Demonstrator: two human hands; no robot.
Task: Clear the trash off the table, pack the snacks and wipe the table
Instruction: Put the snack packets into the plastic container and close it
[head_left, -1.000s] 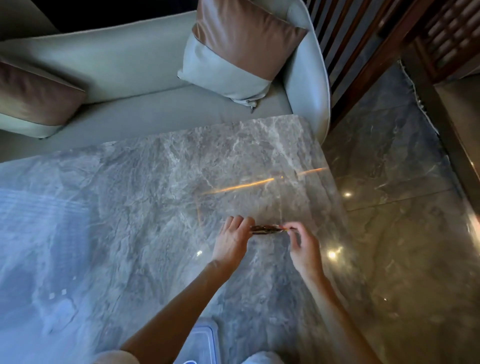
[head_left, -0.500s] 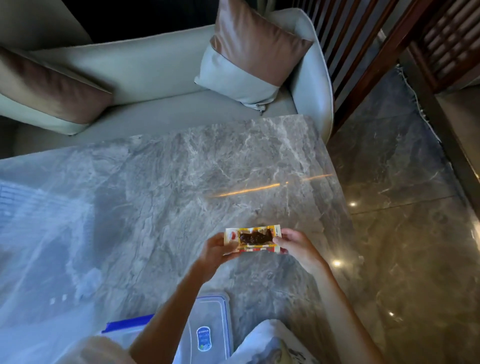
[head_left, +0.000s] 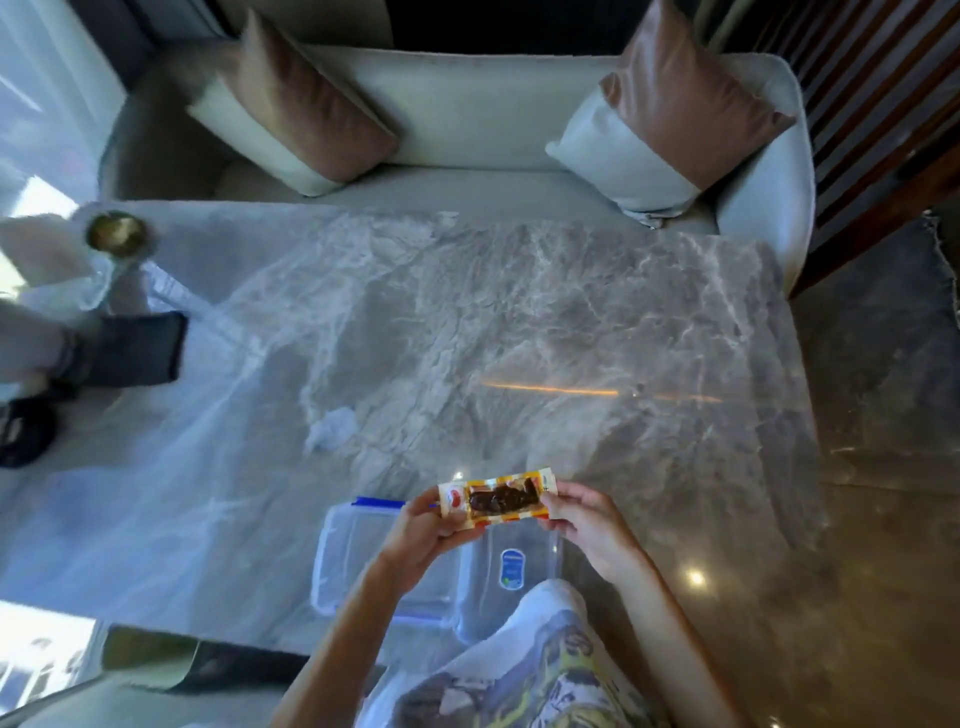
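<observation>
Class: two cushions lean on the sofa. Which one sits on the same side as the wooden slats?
The right cushion, beside the wooden slats; the left cushion sits toward the window side.

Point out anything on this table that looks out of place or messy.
A crumpled white scrap lies loose mid-table, apparently trash not yet cleared. Otherwise nothing stands out: both hands, left hand and right hand, hold an intact snack packet above the open clear container.
</observation>
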